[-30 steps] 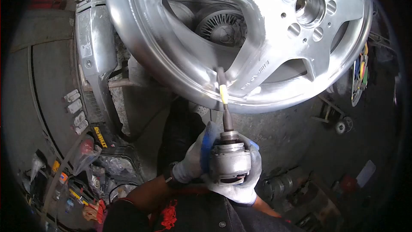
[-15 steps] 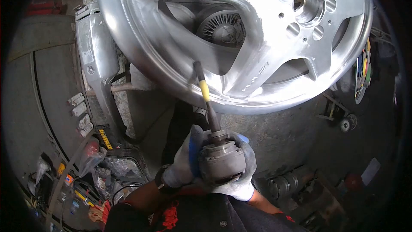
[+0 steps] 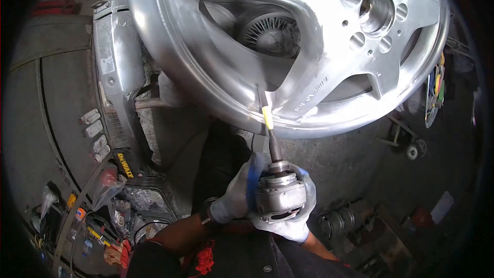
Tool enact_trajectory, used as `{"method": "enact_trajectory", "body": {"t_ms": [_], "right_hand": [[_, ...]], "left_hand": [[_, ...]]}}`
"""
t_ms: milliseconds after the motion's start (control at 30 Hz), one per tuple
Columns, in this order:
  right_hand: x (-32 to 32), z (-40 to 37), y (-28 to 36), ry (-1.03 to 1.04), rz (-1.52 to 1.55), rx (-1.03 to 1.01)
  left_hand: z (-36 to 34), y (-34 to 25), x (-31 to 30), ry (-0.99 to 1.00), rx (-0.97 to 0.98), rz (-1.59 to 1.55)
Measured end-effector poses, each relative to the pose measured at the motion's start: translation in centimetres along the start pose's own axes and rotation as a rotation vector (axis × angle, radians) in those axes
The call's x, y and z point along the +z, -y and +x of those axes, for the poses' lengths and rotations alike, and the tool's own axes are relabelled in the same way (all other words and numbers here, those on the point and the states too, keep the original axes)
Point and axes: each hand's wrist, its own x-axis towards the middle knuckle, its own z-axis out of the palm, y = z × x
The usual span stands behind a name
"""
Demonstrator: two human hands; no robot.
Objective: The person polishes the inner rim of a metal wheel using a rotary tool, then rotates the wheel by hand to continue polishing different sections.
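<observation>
A dim workshop floor strewn with tools, a yellow-labelled case [image 3: 123, 163] at left. A bare alloy wheel [image 3: 314, 25] fills the top of the view. Below it, both gloved hands wrap a grinder [image 3: 278, 195]: the left hand [image 3: 234, 198] is closed round its side, the right hand [image 3: 297, 221] cupped tight underneath. The grinder's yellow-banded shaft [image 3: 267, 117] slants up, its tip touching the wheel's rim beside a spoke.

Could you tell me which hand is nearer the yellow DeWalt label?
Left. The left hand grips the grinder nearer the DeWalt label; the right hand wraps its far side.
</observation>
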Motion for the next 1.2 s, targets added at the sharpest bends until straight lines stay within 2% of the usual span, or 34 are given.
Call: {"method": "enact_trajectory", "body": {"t_ms": [233,433,500,533,567,600,700,733,767,800,833,967,1000,1033,1067,1133,1200], "right_hand": [[0.7,-0.1,-0.6,-0.057,0.063,0.032],[1.2,0.8,-1.2,-0.047,0.029,-0.078],[1.1,0.6,-1.9,-0.055,0.029,-0.213],[1.1,0.3,-1.7,-0.054,0.027,-0.214],[1.2,-0.1,-1.5,-0.095,0.102,-0.142],[1.3,-0.3,-1.2,-0.137,0.175,-0.068],[0.6,-0.6,-0.3,-0.175,0.103,-0.064],[0.7,-1.4,-0.5,-0.197,0.11,0.039],[0.5,-1.3,-0.3,-0.195,0.109,0.038],[0.3,-1.1,0.0,-0.152,0.091,0.072],[0.3,-0.8,0.3,-0.108,0.073,0.104],[1.2,1.2,1.1,-0.011,0.001,-0.016],[1.5,1.5,1.4,-0.024,0.098,0.003],[1.8,1.7,1.5,-0.037,0.194,0.022],[1.9,1.7,1.4,-0.069,0.055,-0.041],[1.8,1.7,1.2,-0.081,0.066,-0.096],[2.0,1.1,0.9,-0.099,0.075,-0.147]], "left_hand": [[-0.5,-3.8,2.3,-0.011,-0.004,-0.019],[-1.3,-7.0,3.8,-0.037,0.04,0.051],[-1.3,-6.7,3.8,-0.03,0.044,0.072],[-1.3,-5.9,3.4,-0.027,-0.002,-0.057],[-1.3,-5.3,3.1,-0.024,-0.049,-0.186],[-1.0,-4.9,3.2,-0.024,-0.048,-0.188],[-0.2,-3.6,3.6,0.049,-0.03,-0.23],[-0.2,-3.1,3.3,0.01,-0.031,-0.191],[-0.3,-2.7,3.2,-0.031,-0.033,-0.152],[-0.1,-2.4,3.5,-0.198,-0.054,0.039],[-0.3,-2.9,3.6,-0.2,-0.051,0.039],[-0.9,-5.3,3.8,-0.15,-0.041,-0.124],[-1.0,-5.8,3.8,-0.115,-0.034,-0.149],[-1.0,-6.4,4.1,-0.115,-0.03,-0.149],[-1.0,-6.9,4.5,-0.118,-0.009,-0.099],[-0.9,-6.7,4.4,-0.121,0.015,-0.052],[-0.7,-5.1,3.7,-0.018,-0.035,-0.529]]}}
